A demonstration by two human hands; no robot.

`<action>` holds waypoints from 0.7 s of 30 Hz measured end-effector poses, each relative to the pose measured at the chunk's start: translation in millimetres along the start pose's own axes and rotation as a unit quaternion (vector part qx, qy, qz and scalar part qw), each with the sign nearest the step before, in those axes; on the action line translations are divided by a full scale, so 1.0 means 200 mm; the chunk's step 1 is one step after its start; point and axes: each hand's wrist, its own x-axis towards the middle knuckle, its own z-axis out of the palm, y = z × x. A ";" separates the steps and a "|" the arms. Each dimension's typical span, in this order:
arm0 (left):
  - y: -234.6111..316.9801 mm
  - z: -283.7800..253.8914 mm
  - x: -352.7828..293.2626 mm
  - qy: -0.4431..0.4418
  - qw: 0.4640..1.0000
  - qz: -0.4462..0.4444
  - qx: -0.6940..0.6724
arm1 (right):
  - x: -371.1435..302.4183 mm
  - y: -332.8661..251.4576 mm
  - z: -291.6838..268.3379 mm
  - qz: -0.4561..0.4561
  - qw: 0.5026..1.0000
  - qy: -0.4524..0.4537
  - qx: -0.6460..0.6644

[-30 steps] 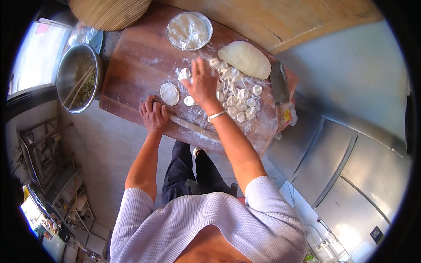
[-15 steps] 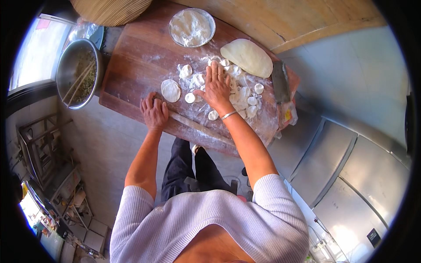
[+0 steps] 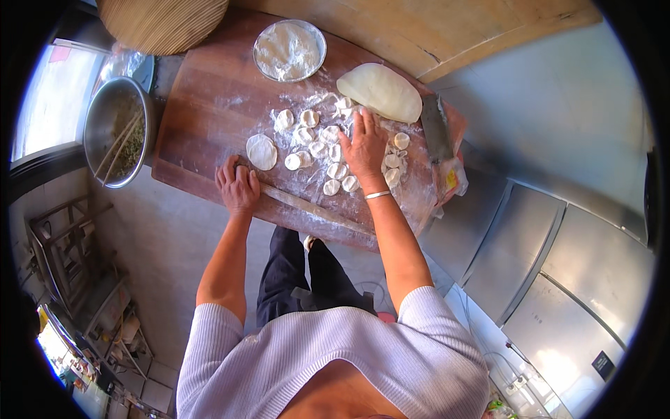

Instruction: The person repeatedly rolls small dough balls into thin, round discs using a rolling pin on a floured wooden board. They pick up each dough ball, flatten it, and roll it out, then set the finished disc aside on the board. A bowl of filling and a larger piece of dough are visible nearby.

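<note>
My left hand (image 3: 239, 187) lies at the board's near edge, fingers bent over the left end of a long wooden rolling pin (image 3: 310, 207). Spread flat among small dough pieces (image 3: 318, 149), my right hand (image 3: 364, 150) covers some of them, fingers stretched out. These pieces are round, dusted with flour, and lie scattered over the middle of the wooden board. One rolled-out dough wrapper (image 3: 262, 151) sits just beyond my left hand. Past my right fingertips rests a large smooth lump of dough (image 3: 380, 92).
A metal bowl of flour (image 3: 289, 50) stands at the board's far side. Left of the board is a steel bowl (image 3: 89, 133) of chopped filling with chopsticks. A wide cleaver (image 3: 437, 129) lies at the right edge, beside a plastic bag (image 3: 452, 178). A woven round lid (image 3: 164, 24) sits far left.
My right hand has swept to the right across the dough pieces, which are now more spread apart. My left hand stays at the rolling pin. The whole view has shifted slightly.
</note>
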 end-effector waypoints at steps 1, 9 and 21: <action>-0.01 0.00 0.00 -0.003 1.000 -0.001 -0.001 | -0.01 0.03 0.00 -0.001 1.000 0.009 -0.005; -0.02 0.00 -0.02 -0.009 1.000 -0.005 0.002 | -0.17 0.11 -0.03 0.046 0.987 -0.029 0.150; -0.01 0.00 0.00 0.004 1.000 0.003 0.008 | -0.15 0.01 -0.10 0.018 0.992 -0.113 -0.061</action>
